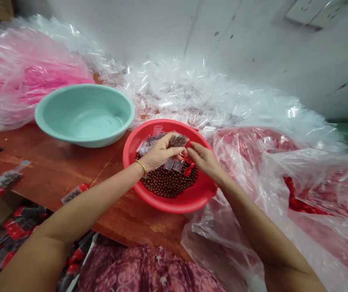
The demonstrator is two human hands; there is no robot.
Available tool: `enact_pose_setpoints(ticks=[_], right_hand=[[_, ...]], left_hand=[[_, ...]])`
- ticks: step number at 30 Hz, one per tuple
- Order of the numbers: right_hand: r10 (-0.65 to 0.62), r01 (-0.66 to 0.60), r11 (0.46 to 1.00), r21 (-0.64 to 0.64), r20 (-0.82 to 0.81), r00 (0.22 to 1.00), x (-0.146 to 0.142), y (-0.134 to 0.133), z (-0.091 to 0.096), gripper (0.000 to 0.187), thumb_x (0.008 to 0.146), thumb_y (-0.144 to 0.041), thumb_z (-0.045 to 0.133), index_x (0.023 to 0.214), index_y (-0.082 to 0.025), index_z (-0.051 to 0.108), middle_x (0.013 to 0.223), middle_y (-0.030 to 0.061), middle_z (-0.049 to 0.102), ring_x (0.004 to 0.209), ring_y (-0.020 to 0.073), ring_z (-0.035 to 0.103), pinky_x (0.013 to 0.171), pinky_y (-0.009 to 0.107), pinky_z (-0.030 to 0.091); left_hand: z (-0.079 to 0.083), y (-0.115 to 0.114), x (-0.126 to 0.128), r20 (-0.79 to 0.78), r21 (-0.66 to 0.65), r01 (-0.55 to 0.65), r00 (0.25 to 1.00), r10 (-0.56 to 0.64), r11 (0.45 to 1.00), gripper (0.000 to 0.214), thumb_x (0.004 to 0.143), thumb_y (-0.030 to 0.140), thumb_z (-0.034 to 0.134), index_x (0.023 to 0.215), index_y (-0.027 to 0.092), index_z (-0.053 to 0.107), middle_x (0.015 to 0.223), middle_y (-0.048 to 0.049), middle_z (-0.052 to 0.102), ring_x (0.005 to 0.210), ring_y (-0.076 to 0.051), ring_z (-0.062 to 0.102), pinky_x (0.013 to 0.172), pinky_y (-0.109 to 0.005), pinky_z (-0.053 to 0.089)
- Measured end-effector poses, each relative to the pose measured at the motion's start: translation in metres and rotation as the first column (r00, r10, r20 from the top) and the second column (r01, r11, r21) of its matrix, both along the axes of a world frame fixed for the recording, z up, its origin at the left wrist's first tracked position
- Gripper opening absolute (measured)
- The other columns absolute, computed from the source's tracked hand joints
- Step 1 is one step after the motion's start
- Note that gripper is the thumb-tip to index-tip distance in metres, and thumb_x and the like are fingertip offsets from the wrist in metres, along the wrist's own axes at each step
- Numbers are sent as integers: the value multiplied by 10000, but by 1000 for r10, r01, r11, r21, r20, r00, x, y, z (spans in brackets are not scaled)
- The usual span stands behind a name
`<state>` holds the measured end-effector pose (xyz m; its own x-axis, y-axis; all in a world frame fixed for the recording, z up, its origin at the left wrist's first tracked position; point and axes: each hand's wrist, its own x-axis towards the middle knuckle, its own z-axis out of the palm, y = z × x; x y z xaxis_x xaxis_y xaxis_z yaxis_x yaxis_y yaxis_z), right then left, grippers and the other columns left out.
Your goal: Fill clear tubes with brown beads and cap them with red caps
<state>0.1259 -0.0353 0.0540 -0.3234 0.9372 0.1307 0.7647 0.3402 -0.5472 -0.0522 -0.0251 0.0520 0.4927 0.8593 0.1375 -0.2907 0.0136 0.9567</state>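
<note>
My left hand (pixel 158 154), with a gold bracelet on its wrist, is closed around a small clear plastic container (pixel 178 140) with dark brown beads in it. At the container's right end, my right hand (pixel 203 158) pinches a red cap (pixel 187 144). Both hands are over a red basin (pixel 174 207), which holds many loose brown beads (pixel 169 182). Several more clear containers lie on the beads, partly hidden by my left hand. Shiny red pieces (pixel 189 168) show just below my fingers.
A pale green basin (pixel 85 115) stands left on the reddish-brown table (pixel 113 227). Clear containers (pixel 174 87) are heaped along the wall. Plastic bags with pink (pixel 46 81) and red contents (pixel 301 198) flank the table. Red-capped filled containers (pixel 18 223) fill a box at lower left.
</note>
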Motion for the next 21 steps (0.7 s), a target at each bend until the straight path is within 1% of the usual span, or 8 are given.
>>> enact_pose_setpoints(ticks=[2, 5, 8, 11, 13, 16, 18, 21], right_hand=[[-52, 62, 998, 29, -263, 963, 4, -2, 12, 333, 929, -427, 321, 760, -204, 501, 656, 9, 556, 553, 118, 523, 547, 242, 460], [3, 21, 997, 72, -325, 946, 0, -10, 28, 377, 917, -475, 360, 703, -203, 510, 609, -10, 518, 539, 113, 500, 543, 245, 454], [85, -54, 987, 149, -213, 973, -8, -15, 36, 374, 924, -448, 351, 862, -193, 617, 727, 21, 624, 705, 156, 606, 656, 277, 499], [80, -74, 975, 209, -20, 997, -11, -15, 33, 400, 933, -391, 325, 1094, -181, 625, 921, 68, 686, 890, 198, 644, 783, 314, 506], [47, -72, 971, 226, 115, 992, -10, -15, 29, 444, 941, -369, 291, 1213, -156, 570, 938, 97, 693, 862, 209, 656, 766, 326, 511], [45, -117, 959, 258, 270, 962, -7, -17, 25, 504, 954, -355, 235, 1326, -100, 458, 927, 131, 694, 772, 214, 661, 683, 325, 511], [80, -188, 942, 279, 355, 931, -5, -19, 24, 524, 959, -355, 213, 1341, -62, 421, 922, 149, 692, 756, 218, 659, 654, 317, 502], [123, -290, 910, 296, 474, 872, 0, -23, 24, 518, 965, -353, 192, 1281, -32, 449, 770, 123, 685, 642, 194, 634, 567, 279, 461]], left_hand=[[-1, -1, 2, -16, 3, 38, 999, -38, 999, 270, 728, 266, 609, 936, 158, 473, 767, 9, 558, 591, -67, 514, 582, -223, 447], [-1, -4, 4, -51, 33, 85, 995, -83, 996, 264, 729, 245, 601, 937, 155, 467, 731, 25, 520, 583, -74, 502, 577, -234, 445], [1, -6, 3, -109, 66, 91, 991, -83, 994, 204, 749, 210, 571, 911, 153, 461, 692, 40, 495, 568, -70, 486, 568, -227, 427], [0, -7, 1, -175, 66, 82, 982, -70, 994, 203, 764, 202, 551, 939, 153, 460, 663, 53, 479, 530, -65, 464, 529, -215, 395], [-2, -6, 1, -228, 73, 71, 972, -53, 995, 216, 771, 218, 544, 961, 155, 462, 643, 60, 469, 504, -67, 448, 505, -213, 372], [-7, -5, 2, -287, 173, 17, 957, 34, 985, 207, 747, 228, 562, 925, 150, 491, 675, 45, 503, 563, -81, 469, 554, -223, 385], [-9, -5, 2, -316, 257, -7, 945, 91, 966, 182, 728, 237, 570, 874, 145, 513, 708, 31, 527, 630, -95, 483, 605, -233, 395], [-8, -8, 0, -420, 334, 43, 901, 108, 941, 150, 707, 247, 563, 811, 146, 527, 682, 35, 522, 644, -106, 477, 611, -234, 384]])
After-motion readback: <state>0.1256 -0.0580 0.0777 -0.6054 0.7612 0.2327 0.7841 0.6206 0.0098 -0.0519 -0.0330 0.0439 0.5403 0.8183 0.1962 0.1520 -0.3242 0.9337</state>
